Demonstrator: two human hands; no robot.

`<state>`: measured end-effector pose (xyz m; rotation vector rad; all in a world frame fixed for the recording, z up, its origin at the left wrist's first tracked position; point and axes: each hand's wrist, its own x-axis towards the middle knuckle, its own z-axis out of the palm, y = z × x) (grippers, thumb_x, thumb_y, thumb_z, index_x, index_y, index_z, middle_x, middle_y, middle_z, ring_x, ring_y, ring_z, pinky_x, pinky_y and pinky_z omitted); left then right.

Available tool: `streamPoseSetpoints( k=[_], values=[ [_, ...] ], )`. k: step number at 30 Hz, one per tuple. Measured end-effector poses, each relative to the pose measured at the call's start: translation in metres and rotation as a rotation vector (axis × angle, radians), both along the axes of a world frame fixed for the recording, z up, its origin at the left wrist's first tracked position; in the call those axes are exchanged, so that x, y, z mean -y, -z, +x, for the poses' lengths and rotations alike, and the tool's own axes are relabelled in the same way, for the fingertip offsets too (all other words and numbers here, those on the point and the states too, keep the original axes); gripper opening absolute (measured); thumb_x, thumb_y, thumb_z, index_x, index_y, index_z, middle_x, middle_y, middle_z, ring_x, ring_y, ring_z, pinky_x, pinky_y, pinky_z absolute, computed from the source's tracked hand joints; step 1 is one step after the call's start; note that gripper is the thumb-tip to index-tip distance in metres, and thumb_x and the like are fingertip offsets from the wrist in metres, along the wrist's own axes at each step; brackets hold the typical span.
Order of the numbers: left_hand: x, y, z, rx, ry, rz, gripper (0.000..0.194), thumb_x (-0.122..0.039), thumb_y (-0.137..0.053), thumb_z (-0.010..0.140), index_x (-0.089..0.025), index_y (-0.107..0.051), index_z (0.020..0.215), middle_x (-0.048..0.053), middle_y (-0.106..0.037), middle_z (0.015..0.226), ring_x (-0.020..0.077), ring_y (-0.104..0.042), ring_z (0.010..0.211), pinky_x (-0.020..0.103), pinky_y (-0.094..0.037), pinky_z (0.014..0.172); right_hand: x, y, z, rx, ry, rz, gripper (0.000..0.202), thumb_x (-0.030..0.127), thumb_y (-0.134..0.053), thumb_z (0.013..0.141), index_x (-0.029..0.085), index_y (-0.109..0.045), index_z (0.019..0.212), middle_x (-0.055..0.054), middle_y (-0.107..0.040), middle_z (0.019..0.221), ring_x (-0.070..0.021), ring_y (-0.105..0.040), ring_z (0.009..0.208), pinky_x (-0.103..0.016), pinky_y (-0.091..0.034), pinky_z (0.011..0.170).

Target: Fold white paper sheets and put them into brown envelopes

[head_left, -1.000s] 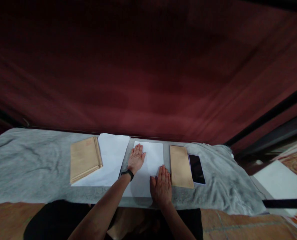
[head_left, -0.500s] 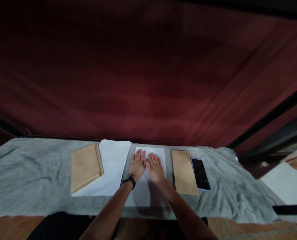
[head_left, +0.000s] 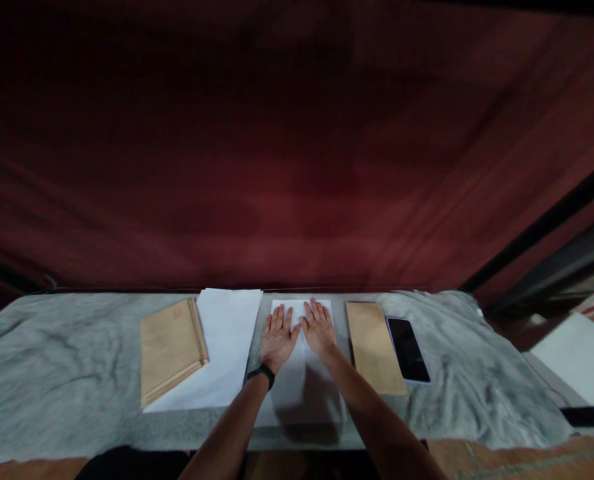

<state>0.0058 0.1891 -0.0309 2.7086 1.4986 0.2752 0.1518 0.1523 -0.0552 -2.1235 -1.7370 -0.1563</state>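
Note:
A white sheet of paper [head_left: 301, 393] lies in front of me on the grey cloth. My left hand [head_left: 279, 339] rests flat on its upper left part, fingers stretched and a dark band at the wrist. Beside it, my right hand [head_left: 319, 328] presses flat on the upper right part, fingers slightly spread. The two hands are close together, thumbs pointing inward, and neither grips anything. To the left, more white paper [head_left: 231, 340] lies partly under a stack of brown envelopes [head_left: 171, 347]. Right of the sheet is a brown envelope [head_left: 375, 347].
A phone [head_left: 408, 350] with a pale purple rim lies right of the brown envelope. Grey cloth [head_left: 67, 373] covers the work surface, wrinkled at both ends. A dark red sheet-like wall [head_left: 297, 167] rises behind it. A white panel [head_left: 579, 360] stands at the far right.
My hands have slid slightly apart on the sheet, the right one moving right, and its fingers have spread a little. The view has shifted slightly.

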Motion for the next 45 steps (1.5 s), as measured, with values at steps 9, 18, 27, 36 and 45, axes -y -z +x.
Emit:
streamPoseSetpoints(
  k=[9, 18, 27, 36, 45],
  values=[
    [-0.001, 0.001, 0.000, 0.000, -0.005, -0.005, 0.069, -0.055, -0.029, 0.100, -0.012, -0.034, 0.154, 0.016, -0.027, 0.162, 0.0276, -0.021, 0.151, 0.046, -0.018, 0.122, 0.002, 0.007, 0.013, 0.002, 0.138, 0.032, 0.057, 0.038, -0.039, 0.103, 0.006, -0.039, 0.150, -0.019, -0.040, 0.154, -0.0282, -0.037, 0.144, -0.045, -0.026, 0.119],
    [0.000, 0.004, 0.002, -0.021, -0.022, 0.034, 0.072, -0.057, -0.025, 0.100, -0.010, -0.030, 0.155, 0.015, -0.027, 0.162, 0.0270, -0.019, 0.152, 0.046, -0.018, 0.122, 0.011, 0.004, 0.017, -0.006, 0.280, 0.080, 0.057, 0.035, -0.034, 0.103, -0.001, -0.042, 0.146, -0.025, -0.045, 0.149, -0.0316, -0.042, 0.140, -0.048, -0.033, 0.115],
    [0.000, 0.006, 0.002, -0.008, -0.005, 0.082, 0.073, -0.057, -0.025, 0.099, -0.009, -0.033, 0.154, 0.017, -0.031, 0.160, 0.0282, -0.021, 0.151, 0.047, -0.018, 0.122, 0.102, -0.007, -0.044, -0.033, -0.064, 0.175, 0.053, 0.040, -0.043, 0.101, 0.016, -0.043, 0.149, -0.011, -0.045, 0.153, -0.0256, -0.039, 0.143, -0.044, -0.033, 0.117],
    [-0.008, 0.005, -0.006, 0.071, 0.043, 0.081, 0.060, -0.041, -0.027, 0.101, -0.008, -0.042, 0.148, 0.018, -0.045, 0.152, 0.0265, -0.035, 0.146, 0.046, -0.028, 0.120, 0.148, -0.015, -0.056, -0.014, 0.097, 0.124, 0.056, 0.040, -0.043, 0.100, 0.012, -0.043, 0.149, -0.016, -0.046, 0.152, -0.0291, -0.040, 0.143, -0.048, -0.033, 0.116],
    [0.094, 0.017, -0.042, 0.115, 0.307, 0.161, 0.053, -0.039, -0.034, 0.103, -0.018, -0.038, 0.151, 0.007, -0.040, 0.157, 0.0224, -0.034, 0.146, 0.043, -0.036, 0.117, 0.147, -0.010, -0.056, 0.001, 0.080, 0.075, 0.056, 0.038, -0.043, 0.100, 0.013, -0.042, 0.150, -0.016, -0.040, 0.156, -0.0292, -0.038, 0.144, -0.048, -0.031, 0.117]
  ],
)
